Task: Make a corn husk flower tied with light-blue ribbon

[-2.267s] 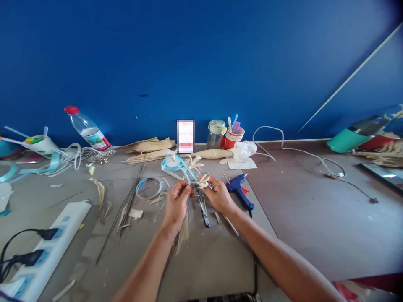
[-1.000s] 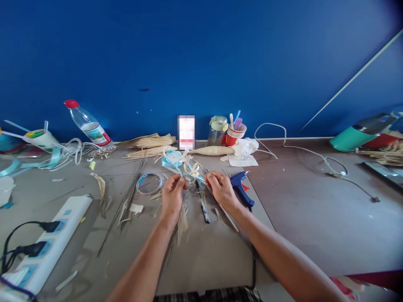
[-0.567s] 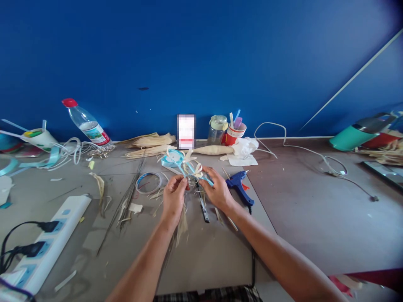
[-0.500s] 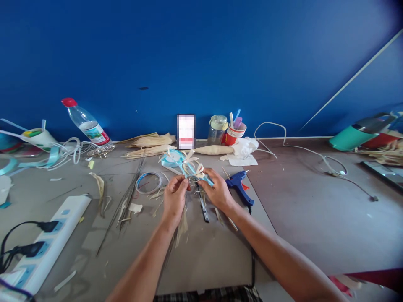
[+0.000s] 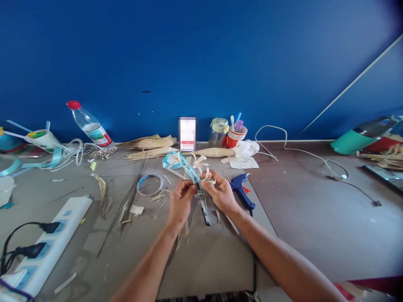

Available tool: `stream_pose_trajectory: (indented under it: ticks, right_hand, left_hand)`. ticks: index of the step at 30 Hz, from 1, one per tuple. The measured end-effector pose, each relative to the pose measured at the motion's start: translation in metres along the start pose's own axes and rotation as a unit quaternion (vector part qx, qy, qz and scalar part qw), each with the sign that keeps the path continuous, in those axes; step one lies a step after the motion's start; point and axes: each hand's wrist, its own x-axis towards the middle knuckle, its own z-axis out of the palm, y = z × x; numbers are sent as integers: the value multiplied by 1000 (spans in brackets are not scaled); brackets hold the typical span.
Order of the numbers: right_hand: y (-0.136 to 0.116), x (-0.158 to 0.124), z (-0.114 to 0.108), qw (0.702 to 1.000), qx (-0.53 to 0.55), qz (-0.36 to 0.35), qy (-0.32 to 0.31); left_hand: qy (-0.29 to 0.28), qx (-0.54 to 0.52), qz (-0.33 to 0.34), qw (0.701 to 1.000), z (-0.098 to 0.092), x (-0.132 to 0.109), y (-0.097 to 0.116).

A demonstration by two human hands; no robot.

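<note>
A light blue ribbon [image 5: 189,171] stretches from its roll [image 5: 171,160] down to my fingertips, beside pale husk flowers [image 5: 199,162]. My left hand [image 5: 182,201] is closed, thumb against fingers, on the lower end of the ribbon piece. Close by on the right, my right hand [image 5: 221,192] pinches at the same piece, near the base of a pale flower. The fingertips hide exactly what each hand grips. A black pen [image 5: 204,212] lies on the table just below, between the hands.
To the right lies a blue glue gun [image 5: 243,192]. Left of the hands are a tape roll [image 5: 149,185], dark thin wires [image 5: 126,199] and a white power strip [image 5: 56,239]. Behind stand a phone-like screen [image 5: 187,134], a jar [image 5: 218,132] and a red cup [image 5: 234,137].
My left hand has moved slightly right, closer to my right hand. The ribbon and flowers between them have shifted and turned. The whole view has tilted a little.
</note>
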Motion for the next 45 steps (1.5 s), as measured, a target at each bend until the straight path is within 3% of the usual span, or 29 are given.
stream_pose_trajectory:
  ticks: [6, 16, 24, 32, 39, 45]
  right_hand:
    - [1, 2, -1, 998, 45, 42, -3]
    - [6, 6, -1, 987, 126, 90, -41]
    - [6, 8, -4, 991, 90, 86, -44]
    - [6, 9, -3, 987, 96, 108, -63]
    - [4, 7, -3, 980, 131, 104, -107]
    - [11, 6, -4, 992, 39, 84, -87]
  left_hand:
    - [-29, -46, 32, 998, -2, -3, 2]
    - [-52, -106, -47, 992, -2, 3, -5]
    - [-97, -69, -74, 990, -4, 3, 1]
    - [-126, -149, -129, 972, -4, 4, -8]
    - [-94, -131, -86, 983, -7, 6, -11]
    - [-58, -108, -54, 991, -7, 6, -7]
